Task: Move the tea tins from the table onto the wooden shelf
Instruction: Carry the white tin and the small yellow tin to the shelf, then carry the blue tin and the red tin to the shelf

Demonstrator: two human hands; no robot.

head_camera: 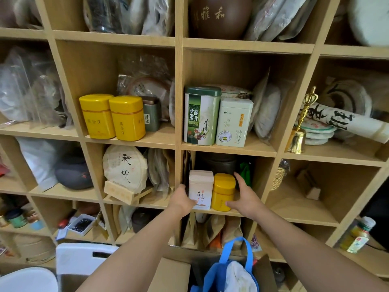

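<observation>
A white tea tin [200, 189] and a shorter yellow tea tin [223, 191] stand side by side at the front of a lower cubby of the wooden shelf [178, 102]. My left hand [182, 199] grips the white tin's left side, thumb on its front. On the yellow tin's right side is my right hand [245, 197], thumb at its base and fingers reaching up behind it. One row up stand two yellow tins [111, 116], a small grey-green tin [152, 116], a tall green tin [201, 115] and a pale tin [233, 122]. The table is not in view.
A dark jar [216, 163] sits behind the two held tins. A wrapped tea cake [125, 168] fills the cubby to the left; the one to the right holds little. A brass bell [299, 131] stands upper right. Below my arms are a blue bag [231, 266] and cardboard box [172, 275].
</observation>
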